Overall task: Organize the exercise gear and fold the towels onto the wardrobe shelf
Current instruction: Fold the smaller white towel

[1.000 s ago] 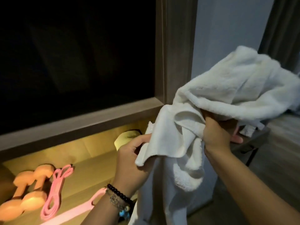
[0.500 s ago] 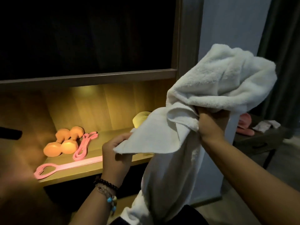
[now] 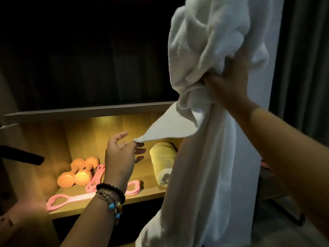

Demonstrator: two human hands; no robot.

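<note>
From the head view: the right hand (image 3: 229, 82) is up high, fingers bunched into a thick wad of the white towel (image 3: 210, 122), and the rest of the cloth hangs in a long drape down past the front edge of the wardrobe shelf (image 3: 99, 205). The left hand (image 3: 121, 155) reaches across in front of the lit shelf, pinching one loose corner of that towel at the fingertips while the other fingers splay out relaxed.

Folding looks barely begun here; the towel is a crumpled mass, not a flat sheet. To do this step well, I'd say the left hand needs a firmer hold on that corner, then the right should let the bunch go and find the matching corner, so the cloth hangs square before any fold.

The towel sits between the two hands, corner low at the left, bulk high at the right.

On the shelf behind: two orange dumbbells (image 3: 76, 173) lie side by side toward the left, pink resistance bands (image 3: 94, 179) just beside them, a pink strap (image 3: 71, 198) along the front edge, and a rolled yellow towel (image 3: 162, 161) toward the right, partly hidden by the hanging cloth.
</note>
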